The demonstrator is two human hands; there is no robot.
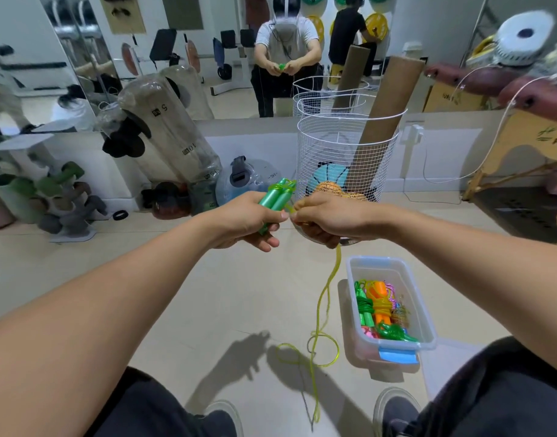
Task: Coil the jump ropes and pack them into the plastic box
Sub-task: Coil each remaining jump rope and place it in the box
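Left hand clamped round two green handles held side by side, tips pointing up and away. Right hand just beside it, fingers pinching the yellow-green rope where it leaves the handles. Rope hanging down to the floor, looping loosely between the feet. Plastic box on the floor to the right, already holding coiled green and orange ropes. White wire basket behind the hands

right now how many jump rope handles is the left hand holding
2. Both green handles lie side by side in the left hand, tops pointing up and away. The yellow-green cord runs through the right hand down to the floor. None look hidden.
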